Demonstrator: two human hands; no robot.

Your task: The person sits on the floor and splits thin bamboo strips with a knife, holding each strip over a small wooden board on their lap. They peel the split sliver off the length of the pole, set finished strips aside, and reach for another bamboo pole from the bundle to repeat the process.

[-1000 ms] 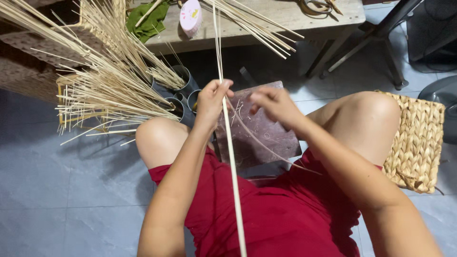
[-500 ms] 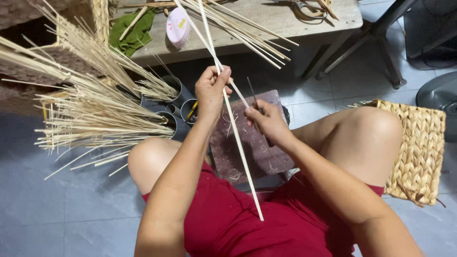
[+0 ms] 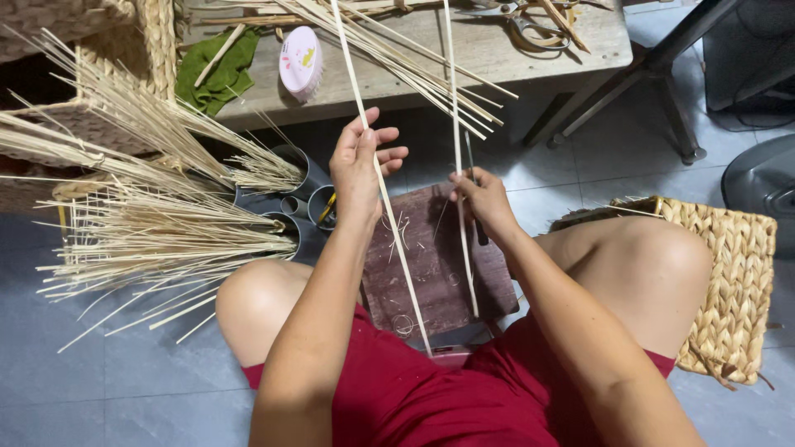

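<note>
Sitting on the floor (image 3: 99,389), knees apart, viewed from above.

Left hand (image 3: 358,165): raised in front of the low wooden surface (image 3: 530,58). Thumb and forefinger pinch a long pale reed strip (image 3: 389,215); remaining fingers fan out loosely to the right. This strip runs steeply from the top edge of view, through the pinch, down to the lap.

Right hand (image 3: 484,199): lower and to the right, fingers closed narrowly around a second reed strip (image 3: 460,207), near vertical, its lower end over the dark reddish board (image 3: 439,273). A dark slim tool (image 3: 476,215) appears to be gripped in the same hand; how it is held cannot be told.

Board lies on the floor between the knees, pale scratch marks and ring marks on its face.

On the wooden surface: loose bundle of reeds (image 3: 414,58), green cloth (image 3: 219,70), pink oval brush (image 3: 300,62), scissors (image 3: 530,25).

Left of the legs: half-woven wicker pieces (image 3: 141,232) with many free reed ends sticking out, beside dark cylindrical tubes (image 3: 298,194). Right of the right knee: woven straw mat (image 3: 729,290).
</note>
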